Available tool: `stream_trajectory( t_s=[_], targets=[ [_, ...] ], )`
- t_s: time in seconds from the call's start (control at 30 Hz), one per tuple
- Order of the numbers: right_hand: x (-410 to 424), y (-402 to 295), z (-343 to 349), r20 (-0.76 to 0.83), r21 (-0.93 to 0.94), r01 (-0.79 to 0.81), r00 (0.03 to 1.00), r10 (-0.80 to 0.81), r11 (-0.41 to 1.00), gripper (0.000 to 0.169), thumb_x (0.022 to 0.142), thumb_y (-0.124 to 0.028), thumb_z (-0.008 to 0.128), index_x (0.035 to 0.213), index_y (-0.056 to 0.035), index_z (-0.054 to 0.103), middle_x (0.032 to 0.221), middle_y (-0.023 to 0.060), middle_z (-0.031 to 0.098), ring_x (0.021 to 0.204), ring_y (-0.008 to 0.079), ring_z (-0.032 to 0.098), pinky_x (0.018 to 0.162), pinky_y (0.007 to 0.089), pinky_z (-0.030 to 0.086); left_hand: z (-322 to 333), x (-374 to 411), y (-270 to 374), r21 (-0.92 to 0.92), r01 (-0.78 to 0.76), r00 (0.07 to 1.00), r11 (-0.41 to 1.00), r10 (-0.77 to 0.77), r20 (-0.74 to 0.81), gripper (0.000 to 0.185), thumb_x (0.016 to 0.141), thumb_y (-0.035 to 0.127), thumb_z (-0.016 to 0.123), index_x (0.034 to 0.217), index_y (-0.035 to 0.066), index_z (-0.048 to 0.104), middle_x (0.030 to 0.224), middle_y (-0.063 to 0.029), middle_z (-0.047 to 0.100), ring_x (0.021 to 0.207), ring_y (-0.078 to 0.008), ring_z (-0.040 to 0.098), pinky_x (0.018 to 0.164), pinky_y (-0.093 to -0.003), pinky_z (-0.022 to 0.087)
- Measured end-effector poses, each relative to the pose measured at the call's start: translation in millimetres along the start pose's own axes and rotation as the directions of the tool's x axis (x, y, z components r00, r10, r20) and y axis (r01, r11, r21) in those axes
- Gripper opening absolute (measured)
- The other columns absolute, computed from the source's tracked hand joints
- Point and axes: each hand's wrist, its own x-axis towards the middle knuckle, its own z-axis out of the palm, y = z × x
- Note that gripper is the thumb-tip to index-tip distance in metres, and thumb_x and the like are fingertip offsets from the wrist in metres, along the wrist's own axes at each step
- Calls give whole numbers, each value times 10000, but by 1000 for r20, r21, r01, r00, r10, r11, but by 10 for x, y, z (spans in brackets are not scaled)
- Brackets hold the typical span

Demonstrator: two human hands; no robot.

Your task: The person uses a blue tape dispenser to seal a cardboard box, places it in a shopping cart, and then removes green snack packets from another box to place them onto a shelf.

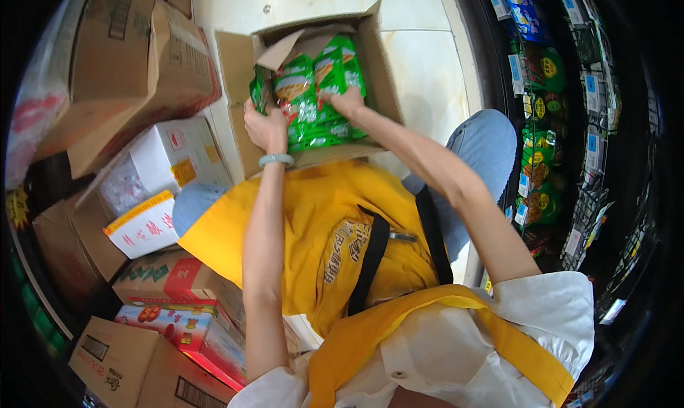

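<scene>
An opened cardboard box (393, 82) sits on the floor in front of my knees, its flaps spread. Inside lie several glossy green food packets (299, 87) printed with pictures of food. At the box's left side my left hand (267, 124), with a pale bangle on the wrist, grips a green packet (258, 90) held on edge. My right hand (344, 102) reaches in from the right, its fingers against the packets in the middle. Those fingertips are partly hidden, so whether they grip a packet is unclear. A loose cardboard flap (280, 52) leans over the packets at the back left.
Stacked cardboard cartons (115, 60) crowd the left, with a white box (179, 146) and a red-and-blue carton (176, 328) lower down. Wire shelf racks (526, 135) holding packets and price tags line the right. Pale floor tiles (417, 12) show behind the box.
</scene>
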Motion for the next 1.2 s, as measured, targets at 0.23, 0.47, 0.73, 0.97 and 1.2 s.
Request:
stream_trajectory(
  t_s=[0.23, 0.47, 0.73, 0.97, 1.2],
  targets=[
    [-582, -545, 473, 29, -183, -9, 999, 15, 983, 560, 617, -355, 756, 1008, 18, 606, 987, 188, 627, 897, 273, 608, 785, 357, 474, -286, 276, -97, 117, 117, 969, 986, -88, -230, 356, 652, 69, 552, 1003, 30, 596, 886, -204, 632, 833, -391, 594, 753, -466, 450],
    [-1697, -1743, -1236, 725, 195, 157, 642, -250, 968, 323, 731, -190, 704, 1008, -45, 621, 881, 74, 651, 773, 116, 597, 688, 287, 489, -1270, 55, 188, -474, 111, 945, 874, 55, 322, 273, 754, 12, 589, 1023, -29, 561, 917, -87, 622, 821, -160, 573, 732, -301, 462],
    [-3524, -3304, -2960, 970, -234, 915, 244, 12, 327, 460, 532, -254, 778, 913, -43, 627, 759, 142, 634, 709, 306, 604, 628, 389, 455, -2791, -1159, 2819, -142, 449, 89, 882, 114, 989, 310, 806, 85, 609, 1098, 4, 542, 1028, -54, 601, 884, -142, 572, 777, -283, 464],
    [-4720, -3889, -4241, 807, -308, 751, 531, -257, 584, 497, 445, -227, 818, 836, -39, 576, 813, 131, 605, 814, 303, 589, 688, 383, 454, -3510, -2085, 4116, 152, 352, -186, 924, -90, 978, 467, 915, 362, 466, 1226, 13, 454, 1138, -76, 551, 998, -141, 533, 825, -267, 440],
    [-5412, -4029, -4892, -143, -98, 659, 732, -666, 745, 609, 508, -235, 807, 998, -51, 495, 1011, 131, 522, 962, 295, 510, 802, 368, 421, -3858, -2217, 4872, 208, 282, -439, 937, -67, 896, 466, 773, 91, 627, 1204, 27, 463, 1141, -90, 554, 1021, -183, 546, 870, -322, 448]
  ],
)
